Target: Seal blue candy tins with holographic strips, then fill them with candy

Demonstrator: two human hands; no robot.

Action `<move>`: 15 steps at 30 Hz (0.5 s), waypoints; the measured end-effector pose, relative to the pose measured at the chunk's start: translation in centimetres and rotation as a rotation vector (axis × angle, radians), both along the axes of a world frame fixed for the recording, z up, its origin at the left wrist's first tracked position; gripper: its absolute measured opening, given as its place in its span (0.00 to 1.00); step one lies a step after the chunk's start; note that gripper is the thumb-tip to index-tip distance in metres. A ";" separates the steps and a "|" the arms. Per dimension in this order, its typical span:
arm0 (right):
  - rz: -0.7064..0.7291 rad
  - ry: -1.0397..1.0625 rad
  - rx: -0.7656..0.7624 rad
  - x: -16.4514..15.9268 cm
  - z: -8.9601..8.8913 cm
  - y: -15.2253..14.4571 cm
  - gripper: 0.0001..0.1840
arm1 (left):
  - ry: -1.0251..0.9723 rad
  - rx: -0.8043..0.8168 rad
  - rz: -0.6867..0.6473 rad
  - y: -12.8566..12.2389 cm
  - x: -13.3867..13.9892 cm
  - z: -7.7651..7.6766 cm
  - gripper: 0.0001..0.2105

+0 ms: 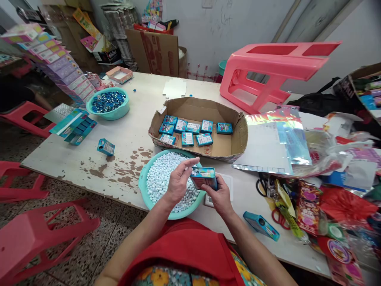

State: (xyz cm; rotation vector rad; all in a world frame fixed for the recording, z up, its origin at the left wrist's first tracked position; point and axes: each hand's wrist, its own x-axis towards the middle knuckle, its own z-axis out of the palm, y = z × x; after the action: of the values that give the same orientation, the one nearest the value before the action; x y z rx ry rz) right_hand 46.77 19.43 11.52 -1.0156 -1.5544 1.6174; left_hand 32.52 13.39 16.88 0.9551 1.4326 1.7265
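Observation:
My right hand (222, 196) grips a small blue printed box (205, 178), thumb across its front. The box is tilted on its side, with its left end toward my left hand (177, 180). That hand is held with its fingers stretched out, close to the box end; a few whitish pieces show between them, and whether it touches the box I cannot tell. Under both hands sits a turquoise basin (143, 190) full of white candy-like pellets (162, 178). A flat white device (228, 186), perhaps a scale, is partly hidden behind my right hand.
Beyond the basin, a cardboard tray (223, 145) holds several blue boxes. Single boxes lie at left (106, 147) and right (261, 225). A second basin (114, 113) contains blue caps. Scissors (279, 219) and packaging clutter the right; a pink stool (268, 67) lies on the table.

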 end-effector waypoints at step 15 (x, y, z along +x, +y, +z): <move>0.174 0.068 0.031 -0.2 -0.5 -0.5 0.32 | 0.533 -0.338 -0.206 -1.0 -5.0 3.2 0.19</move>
State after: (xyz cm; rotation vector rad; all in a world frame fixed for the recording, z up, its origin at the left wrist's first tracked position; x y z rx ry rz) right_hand 46.54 18.94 11.06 -0.8200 -1.6547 1.7204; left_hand 27.52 12.35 20.09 1.3739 1.8086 1.0722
